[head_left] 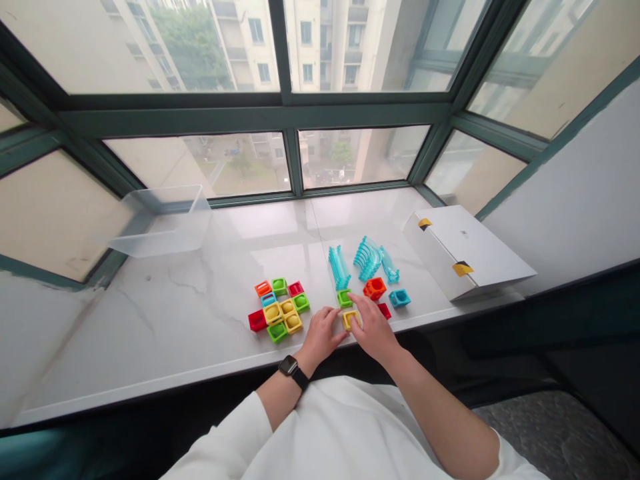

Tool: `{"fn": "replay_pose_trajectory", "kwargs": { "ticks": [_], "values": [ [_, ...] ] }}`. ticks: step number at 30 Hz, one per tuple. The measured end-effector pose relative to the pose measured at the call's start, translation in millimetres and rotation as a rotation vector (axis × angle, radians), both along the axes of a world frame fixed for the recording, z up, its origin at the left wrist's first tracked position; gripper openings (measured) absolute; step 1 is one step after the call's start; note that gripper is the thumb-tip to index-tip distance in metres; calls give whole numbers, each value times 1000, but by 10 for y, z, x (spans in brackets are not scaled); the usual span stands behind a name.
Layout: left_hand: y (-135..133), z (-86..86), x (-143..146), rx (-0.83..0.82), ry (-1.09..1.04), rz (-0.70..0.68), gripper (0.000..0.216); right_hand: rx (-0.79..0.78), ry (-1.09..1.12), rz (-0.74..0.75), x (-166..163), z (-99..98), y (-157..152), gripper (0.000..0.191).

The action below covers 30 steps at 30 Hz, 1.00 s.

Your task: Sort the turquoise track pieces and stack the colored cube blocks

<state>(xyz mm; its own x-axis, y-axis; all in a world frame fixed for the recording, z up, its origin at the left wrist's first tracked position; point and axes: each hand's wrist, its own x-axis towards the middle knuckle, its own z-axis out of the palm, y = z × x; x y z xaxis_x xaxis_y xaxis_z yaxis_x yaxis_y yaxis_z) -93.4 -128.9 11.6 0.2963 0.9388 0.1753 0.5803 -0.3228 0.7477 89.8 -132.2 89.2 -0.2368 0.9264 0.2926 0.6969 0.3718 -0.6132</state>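
On the white marble ledge near its front edge, my right hand (375, 328) has its thumb against a yellow block (349, 319), with its index fingertip by a green block (343, 298) just behind. My left hand (321, 336) rests to the left of the yellow block, thumb and fingers apart and nothing visible between them. Close to the right hand are an orange-red block (375, 289), a blue block (399, 298) and a red block (385, 311), partly covered by the hand. Whether the yellow and green blocks are joined I cannot tell.
Left of my hands lies a cluster of several coloured blocks (280, 311). Behind them are a straight translucent blue track piece (339, 268), a curved one (367, 259) and a smaller one (389, 265). A clear plastic bin (165, 243) stands back left; a white box (470, 247) sits right.
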Motion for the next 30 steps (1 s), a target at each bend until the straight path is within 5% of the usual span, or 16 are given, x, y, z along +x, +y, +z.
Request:
{"fn": "replay_pose_trajectory", "kwargs": {
  "ticks": [3,9,13,17,23,30],
  "values": [
    [-68,108,-106,-40,-104,2,65,21,13,6,-9,30,-2,61],
    [-367,576,-726,69,-196,20,39,29,49,33,-42,54,-4,54],
    [-457,760,-1262,248,-134,347,34,18,52,64,-146,46,36,47],
    [-380,692,-1608,230,-6,523,48,-8,37,168,-375,-4,131,41],
    [-202,375,-1608,115,102,442,65,-71,-20,317,-865,-78,249,46],
    [-181,273,-1504,63,111,424,49,-150,-22,394,-1302,-116,371,65]
  ]
}}
